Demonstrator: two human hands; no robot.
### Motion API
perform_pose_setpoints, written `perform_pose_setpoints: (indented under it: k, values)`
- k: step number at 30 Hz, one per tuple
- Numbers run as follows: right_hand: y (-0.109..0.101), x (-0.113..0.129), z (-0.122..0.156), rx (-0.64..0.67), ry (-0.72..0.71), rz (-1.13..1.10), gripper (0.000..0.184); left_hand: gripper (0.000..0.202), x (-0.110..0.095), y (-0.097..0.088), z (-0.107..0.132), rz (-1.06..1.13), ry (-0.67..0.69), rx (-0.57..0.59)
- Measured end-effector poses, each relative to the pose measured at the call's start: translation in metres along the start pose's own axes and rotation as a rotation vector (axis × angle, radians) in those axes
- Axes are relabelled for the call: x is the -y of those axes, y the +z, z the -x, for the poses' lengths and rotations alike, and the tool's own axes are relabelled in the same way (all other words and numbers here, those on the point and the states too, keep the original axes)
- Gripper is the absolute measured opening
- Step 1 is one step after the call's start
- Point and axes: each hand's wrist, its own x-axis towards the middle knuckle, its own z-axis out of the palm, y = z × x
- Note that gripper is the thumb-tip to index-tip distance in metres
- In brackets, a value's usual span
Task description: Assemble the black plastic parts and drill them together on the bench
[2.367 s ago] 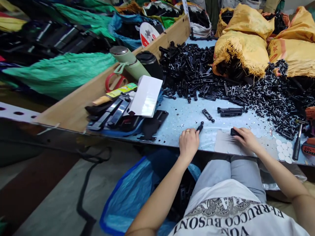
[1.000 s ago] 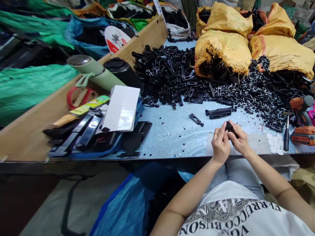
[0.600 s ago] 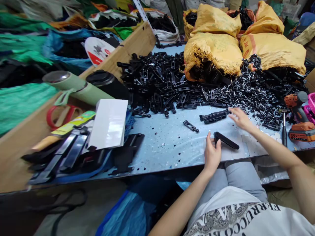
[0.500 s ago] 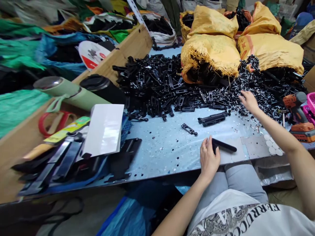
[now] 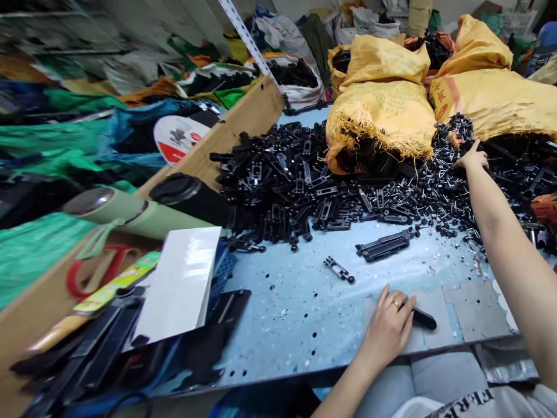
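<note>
My left hand (image 5: 389,325) rests on the table with its fingers closed over one end of a slim black plastic bar (image 5: 424,318); the other end sticks out to the right. My right hand (image 5: 473,157) reaches far over the table to a heap of small black parts with metal pins (image 5: 450,194). Its fingers look apart at the heap's top, with nothing visible in them. Beyond my left hand lie a short black jointed piece (image 5: 339,270) and a pair of long black folded pieces (image 5: 385,245).
Yellow woven sacks (image 5: 383,116) spill black parts at the back. A large pile of black brackets (image 5: 278,186) lies left of them. A wooden board (image 5: 252,116) edges the table's left side, near a green flask (image 5: 143,215) and a white card (image 5: 180,284). An orange drill (image 5: 546,209) shows at right.
My right hand has moved farther away, up the heap of small parts. My left hand stays on the black bar, its fingers now covering more of it. The camera view has tilted up.
</note>
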Motion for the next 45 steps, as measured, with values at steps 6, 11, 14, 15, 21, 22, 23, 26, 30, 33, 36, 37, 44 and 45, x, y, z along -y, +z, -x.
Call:
perform_pose_setpoints:
  k: [6,11,14,15,21,22,23,26,30,33,36,37,44,45]
  values:
    - [-0.017,-0.017,0.007,-0.015,-0.088,-0.012,0.116,0.033,0.002,-0.003,-0.01,0.038,0.082,0.246]
    - [-0.037,-0.046,0.044,-0.08,-0.231,0.14,0.088,0.03,0.004,0.009,-0.015,-0.052,0.125,0.245]
    - [-0.046,-0.079,0.071,-0.108,-0.306,0.279,0.067,0.033,0.0,0.007,-0.011,-0.095,0.123,0.181]
    - [-0.049,-0.093,0.081,-0.11,-0.332,0.334,0.063,0.034,-0.002,0.005,-0.009,-0.108,0.115,0.152]
    - [-0.057,-0.17,0.14,-0.136,-0.466,0.472,0.077,0.034,-0.012,0.006,-0.003,-0.171,0.036,0.034]
    - [-0.059,-0.18,0.148,-0.146,-0.486,0.465,0.079,0.034,-0.012,0.01,-0.003,-0.183,0.009,0.041]
    - [-0.06,-0.188,0.154,-0.149,-0.51,0.456,0.077,0.033,-0.012,0.014,-0.004,-0.194,-0.02,0.056]
    - [-0.059,-0.207,0.17,-0.152,-0.59,0.429,0.047,0.031,-0.01,0.023,-0.005,-0.196,-0.095,0.09]
    - [-0.043,-0.221,0.186,-0.262,-0.625,0.429,0.03,0.037,-0.015,0.022,-0.007,-0.15,-0.1,0.007]
    - [-0.025,-0.224,0.193,-0.302,-0.672,0.454,0.03,0.036,-0.02,0.018,-0.01,-0.155,-0.102,-0.008]
    - [-0.014,-0.222,0.192,-0.299,-0.715,0.42,0.029,0.033,-0.019,0.017,-0.011,-0.17,-0.091,0.098]
    - [-0.012,-0.221,0.19,-0.308,-0.702,0.396,0.03,0.032,-0.018,0.018,-0.011,-0.173,-0.084,0.133]
    - [-0.003,-0.206,0.167,-0.334,-0.505,0.377,0.037,0.033,-0.013,0.021,-0.007,-0.21,-0.058,0.098]
    - [-0.002,-0.204,0.165,-0.343,-0.491,0.386,0.036,0.033,-0.013,0.02,-0.006,-0.218,-0.061,0.088]
